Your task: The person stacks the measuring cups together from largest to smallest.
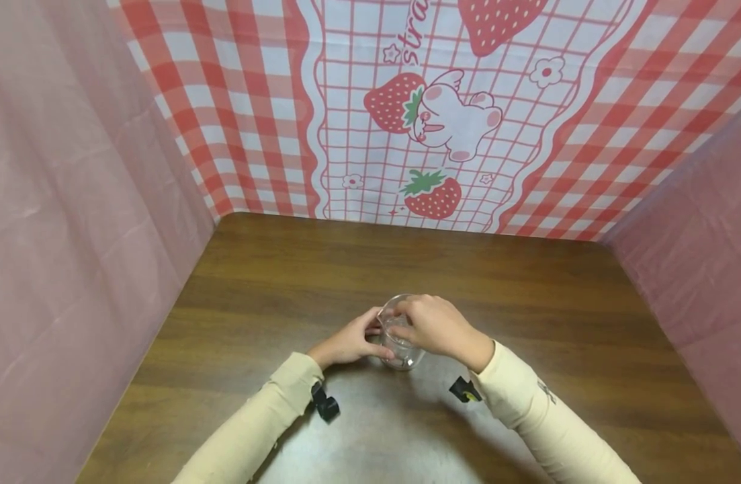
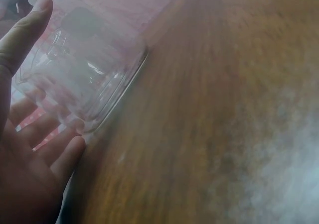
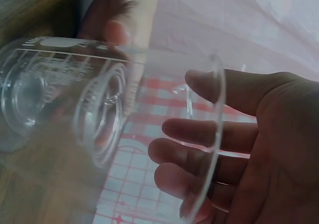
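A clear glass beaker (image 1: 402, 359) with white printed graduations stands on the table in front of me. My left hand (image 1: 349, 341) holds it from the left, thumb on the near side and fingers round the far side. Inside the beaker, the right wrist view shows a smaller clear round glass vessel (image 3: 102, 117) low down. Over the beaker's mouth is my right hand (image 1: 439, 326), its thumb and fingers reaching inside the rim. Those fingers (image 3: 172, 152) are spread apart, with a gap between them and the smaller vessel's rim.
The brown wooden table (image 1: 273, 262) spreads around the beaker. A red-checked strawberry cloth (image 1: 346, 134) hangs along its back edge, and pink curtains (image 1: 92, 202) close off both sides. Black straps (image 1: 325, 403) hang at the wrists.
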Available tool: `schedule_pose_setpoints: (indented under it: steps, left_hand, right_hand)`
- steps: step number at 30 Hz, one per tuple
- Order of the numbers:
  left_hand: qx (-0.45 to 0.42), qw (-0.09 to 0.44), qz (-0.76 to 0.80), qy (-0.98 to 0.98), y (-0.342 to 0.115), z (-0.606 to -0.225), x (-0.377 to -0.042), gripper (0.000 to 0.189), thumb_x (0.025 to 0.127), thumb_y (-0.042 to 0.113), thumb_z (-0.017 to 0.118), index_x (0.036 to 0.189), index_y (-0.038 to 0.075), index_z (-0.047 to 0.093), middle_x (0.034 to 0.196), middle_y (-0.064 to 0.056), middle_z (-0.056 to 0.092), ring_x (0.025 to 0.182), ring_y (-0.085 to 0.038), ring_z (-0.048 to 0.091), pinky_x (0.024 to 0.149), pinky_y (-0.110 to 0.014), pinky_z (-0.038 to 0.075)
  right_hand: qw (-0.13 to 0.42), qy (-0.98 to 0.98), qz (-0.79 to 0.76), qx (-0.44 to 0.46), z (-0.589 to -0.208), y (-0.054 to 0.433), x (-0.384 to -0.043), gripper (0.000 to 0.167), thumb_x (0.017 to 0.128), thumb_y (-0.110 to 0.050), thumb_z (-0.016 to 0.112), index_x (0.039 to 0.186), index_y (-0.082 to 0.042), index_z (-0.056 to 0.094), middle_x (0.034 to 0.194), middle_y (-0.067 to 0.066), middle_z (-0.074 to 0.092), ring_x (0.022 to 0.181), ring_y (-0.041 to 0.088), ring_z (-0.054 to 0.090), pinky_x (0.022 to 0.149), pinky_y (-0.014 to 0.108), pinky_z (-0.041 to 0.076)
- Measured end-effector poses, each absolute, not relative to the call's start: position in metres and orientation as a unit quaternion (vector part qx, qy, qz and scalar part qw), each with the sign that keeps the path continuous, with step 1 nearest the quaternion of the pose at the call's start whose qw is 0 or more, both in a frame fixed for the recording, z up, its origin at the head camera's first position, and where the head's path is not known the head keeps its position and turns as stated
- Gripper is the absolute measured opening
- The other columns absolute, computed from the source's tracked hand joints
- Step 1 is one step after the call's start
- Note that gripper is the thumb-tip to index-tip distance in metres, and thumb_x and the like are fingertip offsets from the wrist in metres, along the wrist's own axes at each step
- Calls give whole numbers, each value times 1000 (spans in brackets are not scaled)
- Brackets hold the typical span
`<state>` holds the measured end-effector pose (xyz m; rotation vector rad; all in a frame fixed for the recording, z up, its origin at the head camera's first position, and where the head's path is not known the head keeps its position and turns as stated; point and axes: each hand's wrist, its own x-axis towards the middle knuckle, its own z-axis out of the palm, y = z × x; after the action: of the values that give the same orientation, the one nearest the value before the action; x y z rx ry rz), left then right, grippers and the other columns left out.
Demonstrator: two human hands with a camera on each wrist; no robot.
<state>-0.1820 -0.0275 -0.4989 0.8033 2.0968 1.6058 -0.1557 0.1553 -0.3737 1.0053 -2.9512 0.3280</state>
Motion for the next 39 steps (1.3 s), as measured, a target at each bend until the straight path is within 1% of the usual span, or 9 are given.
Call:
schedule_pose_setpoints:
  steps: [4,7,9,11,15,18,22,33,39]
  left_hand:
    - [289,186,571,745,-28,-500,-183,74,80,12,80,141,2,40,148,-18,45,131,-35,51,112,-42,43]
    - [290,187,571,745,-28,-500,-183,75,79,14,80,141,4,40,149,-15,45,131,-33,51,112,-41,43]
    - [291,190,570,745,-28,-500,-184,76,79,16,81,142,6,40,150,-12,45,131,-32,51,112,-40,42]
    - [289,192,570,744,-28,-500,-184,76,79,17,81,142,7,40,150,-11,44,131,-32,51,113,-41,42]
    - [287,195,570,745,-28,-500,-184,78,78,17,81,142,7,39,149,-12,45,131,-32,51,113,-43,41]
    - [286,196,569,746,-29,-501,-184,78,78,18,81,143,7,39,148,-13,46,131,-32,52,113,-43,41]
    - [286,197,569,746,-29,-502,-184,79,78,19,82,143,8,39,148,-13,46,130,-33,52,113,-43,41]
    - [287,194,572,744,-28,-500,-183,79,78,16,82,143,6,39,151,-13,43,132,-32,50,114,-43,40]
    - [291,195,572,742,-29,-500,-184,79,78,17,81,144,6,39,151,-13,43,133,-32,49,114,-43,40]
  right_hand:
    - [11,-940,119,320,-369,157,-157,25,84,-33,75,99,-12,74,90,0,75,72,13,65,61,30,54]
    - [17,-939,127,318,-366,159,-159,23,84,-31,75,97,-12,74,82,-2,72,66,8,60,56,25,50]
    - [20,-939,131,317,-365,161,-160,22,84,-31,75,97,-12,74,79,-3,70,64,6,57,54,22,47]
    - [25,-938,134,317,-363,163,-161,22,85,-30,75,97,-12,75,74,-5,67,60,3,51,51,19,42]
    - [39,-937,136,319,-360,167,-163,24,85,-31,75,97,-11,75,69,-6,63,58,3,48,49,19,39]
    - [52,-936,138,321,-358,169,-164,24,84,-31,75,96,-11,75,69,-5,63,58,3,48,50,19,39]
    - [60,-936,138,319,-356,172,-165,22,84,-30,76,94,-10,75,70,-4,63,60,5,52,53,22,44]
    - [73,-939,146,303,-351,177,-169,19,83,-27,76,91,-10,74,75,-1,66,69,10,58,62,29,50]
    - [81,-938,148,302,-349,179,-171,18,84,-27,76,90,-10,74,78,0,67,72,12,59,64,30,51]
